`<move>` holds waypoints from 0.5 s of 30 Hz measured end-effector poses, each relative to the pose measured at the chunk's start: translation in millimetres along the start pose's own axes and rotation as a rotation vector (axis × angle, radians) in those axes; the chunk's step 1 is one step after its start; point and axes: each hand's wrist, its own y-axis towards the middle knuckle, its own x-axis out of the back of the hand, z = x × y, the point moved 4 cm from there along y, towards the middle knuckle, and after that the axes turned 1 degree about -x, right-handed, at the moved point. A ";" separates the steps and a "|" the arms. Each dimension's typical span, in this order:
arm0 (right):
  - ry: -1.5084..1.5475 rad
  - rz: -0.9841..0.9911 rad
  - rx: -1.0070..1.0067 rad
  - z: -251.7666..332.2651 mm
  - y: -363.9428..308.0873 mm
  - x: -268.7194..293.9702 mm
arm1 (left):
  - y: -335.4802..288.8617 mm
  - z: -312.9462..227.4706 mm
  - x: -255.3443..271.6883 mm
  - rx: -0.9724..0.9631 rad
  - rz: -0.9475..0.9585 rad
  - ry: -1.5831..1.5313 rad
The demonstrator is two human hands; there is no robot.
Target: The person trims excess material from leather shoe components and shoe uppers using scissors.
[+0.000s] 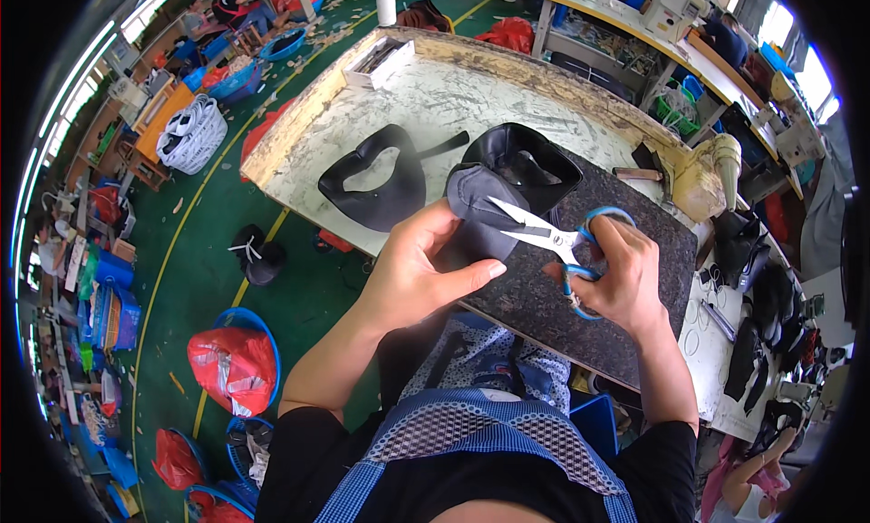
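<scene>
My left hand point(408, 274) grips a black leather-like piece with a rounded, stitched end point(480, 192), which looks like part of a shoe upper. In my right hand point(623, 274) is a pair of scissors point(555, 238) with blue handles, fingers through the loops. Its blades are parted and lie against the edge of the held piece; whether they bite into it I cannot tell. Beyond my hands, a black shoe upper point(396, 204) with a strap lies flat on the white tabletop. To its right a second black upper point(517, 137) stands curved, partly behind the held piece.
A dark speckled board point(625, 228) covers the worktable's near right. At the far edge is an open box of tools point(381, 62); a hammer point(639, 173) lies right. Blue tubs with red bags point(234, 369) stand on the green floor, left. Another person's arm point(759, 469) shows lower right.
</scene>
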 end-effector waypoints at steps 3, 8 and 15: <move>0.067 0.041 -0.069 -7.7 -9.2 -5.4 | 1.3 1.1 1.9 0.005 0.021 -0.017; 0.023 -0.100 0.058 2.0 -0.4 -2.7 | 3.6 5.0 -3.9 0.033 0.067 -0.049; -0.060 -0.171 0.126 2.7 -1.4 -1.3 | 3.7 6.4 -9.9 0.077 0.073 -0.086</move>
